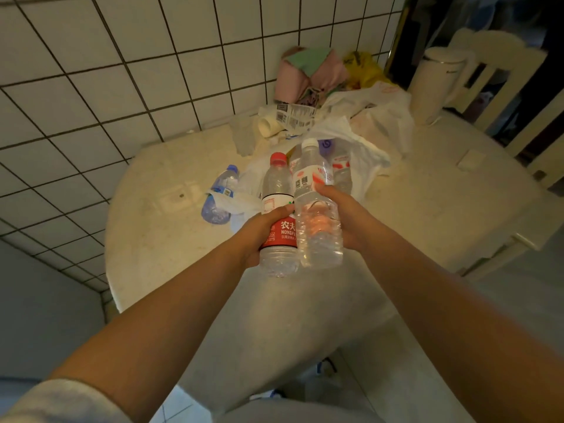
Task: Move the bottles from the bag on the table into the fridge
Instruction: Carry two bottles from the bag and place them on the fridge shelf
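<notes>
Count: 2 hands, left hand (pixel 262 230) and right hand (pixel 341 215). 4 bottles: red-cap bottle (pixel 276 209), white-cap bottle (pixel 317 209), blue-cap bottle (pixel 221 190), purple-cap bottle (pixel 340 166). 1 white bag (pixel 375 117), 1 kettle (pixel 435 83), 1 worktop (pixel 158 239).

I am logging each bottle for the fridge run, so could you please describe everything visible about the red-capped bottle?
The red-capped bottle is clear ribbed plastic with a red screw cap and a label that is white above and red below with white lettering. It is held up above the table, tilted slightly, cap pointing away. The left hand grips its lower half, and its side touches the white-capped bottle beside it.
</notes>
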